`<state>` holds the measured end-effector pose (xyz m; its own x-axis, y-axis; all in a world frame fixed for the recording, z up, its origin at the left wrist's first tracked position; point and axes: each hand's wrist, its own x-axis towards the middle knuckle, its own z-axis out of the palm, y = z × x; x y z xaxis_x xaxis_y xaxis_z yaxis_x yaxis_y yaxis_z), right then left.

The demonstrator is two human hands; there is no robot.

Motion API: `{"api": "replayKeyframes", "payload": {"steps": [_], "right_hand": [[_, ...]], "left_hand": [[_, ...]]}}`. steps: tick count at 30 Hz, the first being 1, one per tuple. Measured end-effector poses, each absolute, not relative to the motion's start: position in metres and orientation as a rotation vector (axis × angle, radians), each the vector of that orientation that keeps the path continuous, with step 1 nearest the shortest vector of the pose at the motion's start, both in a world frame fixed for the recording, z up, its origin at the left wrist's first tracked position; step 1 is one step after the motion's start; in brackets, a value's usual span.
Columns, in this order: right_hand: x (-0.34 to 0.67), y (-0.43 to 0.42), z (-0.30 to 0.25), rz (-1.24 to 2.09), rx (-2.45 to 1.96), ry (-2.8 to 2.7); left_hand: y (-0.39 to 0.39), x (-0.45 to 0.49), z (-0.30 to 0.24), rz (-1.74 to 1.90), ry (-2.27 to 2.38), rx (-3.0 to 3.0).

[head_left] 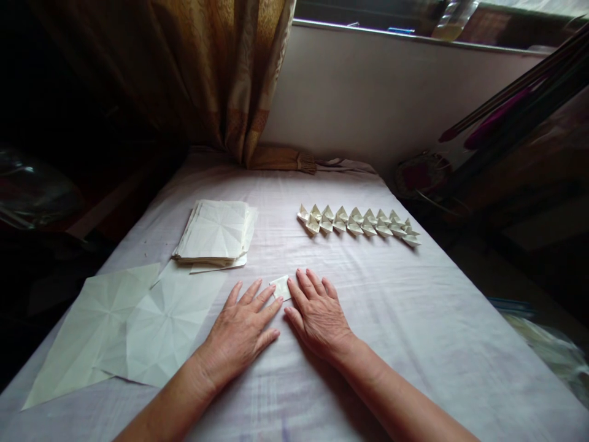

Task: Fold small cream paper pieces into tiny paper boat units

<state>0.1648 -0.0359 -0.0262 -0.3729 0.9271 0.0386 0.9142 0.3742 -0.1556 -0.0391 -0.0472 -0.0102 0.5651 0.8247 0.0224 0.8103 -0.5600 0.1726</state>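
Note:
A small folded piece of white paper (pixel 281 287) lies flat on the sheet between my two hands. My left hand (pixel 242 328) rests palm down with its fingers spread, its index fingertip at the paper's left edge. On the other side, my right hand (pixel 319 313) is also laid flat, fingers stretched out, its index fingertip touching or close beside the paper's right edge. Neither hand grips anything. Left of my left hand lie large creased paper sheets (pixel 161 331), overlapping each other.
A stack of creased square papers (pixel 214 230) stands at the back left. Two rows of small folded paper boats (pixel 356 221) sit at the back right. The surface is covered by a pale bedsheet (pixel 414 344). Behind hangs a gold-brown curtain (pixel 234 80) beside a white wall (pixel 350 92).

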Motion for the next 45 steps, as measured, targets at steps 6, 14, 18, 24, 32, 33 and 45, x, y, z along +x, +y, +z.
{"api": "replayKeyframes", "payload": {"steps": [6,14,18,24,32,33,45], "right_hand": [[0.163,-0.021,-0.024,0.179,-1.665,-2.528],[0.169,-0.032,-0.027,0.206,-1.449,-2.587],[0.169,-0.031,-0.027,0.209,-1.524,-2.560],[0.166,-0.018,-0.027,0.184,-1.643,-2.484],[0.182,-0.021,-0.042,0.204,-1.504,-2.146],[0.185,-0.023,-0.045,0.198,-1.491,-2.092],[0.191,-0.029,-0.051,0.227,-1.436,-2.009]], "left_hand": [[-0.044,-0.040,-0.006,0.090,1.402,2.577],[-0.043,-0.043,-0.007,0.160,1.414,2.601],[-0.040,-0.046,-0.003,0.153,1.368,2.601],[-0.038,-0.048,-0.005,0.219,1.369,2.591],[-0.037,-0.024,-0.006,0.446,1.558,2.589],[-0.036,-0.020,-0.004,0.435,1.579,2.603],[-0.023,-0.004,0.004,0.392,1.564,2.708]]}}
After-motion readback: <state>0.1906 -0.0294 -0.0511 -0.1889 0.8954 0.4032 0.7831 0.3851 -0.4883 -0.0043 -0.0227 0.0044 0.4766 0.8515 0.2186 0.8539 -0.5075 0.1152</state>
